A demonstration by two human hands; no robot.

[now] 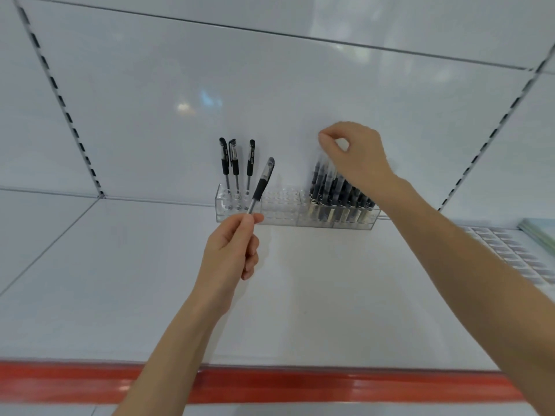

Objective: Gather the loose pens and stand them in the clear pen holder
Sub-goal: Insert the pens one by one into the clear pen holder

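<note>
Head view: a clear pen holder (295,210) stands on a white shelf (330,295) against the back panel (270,85), just above frame centre. Three black capped pens (236,165) stand upright in its left section, at 11 o'clock from centre. The middle section shows bare holes. The right section is packed with a cluster of dark pens (336,193). The left hand (229,253) pinches a black gel pen (261,186) at its lower end between thumb and fingers (250,219); the pen tilts toward 1 o'clock, in front of the holder's left section. The right hand (357,157), at 1 o'clock, has fingertips pinched on the top of a clear-capped pen in the cluster. A red strip (300,385) edges the shelf front at 6 o'clock.
</note>
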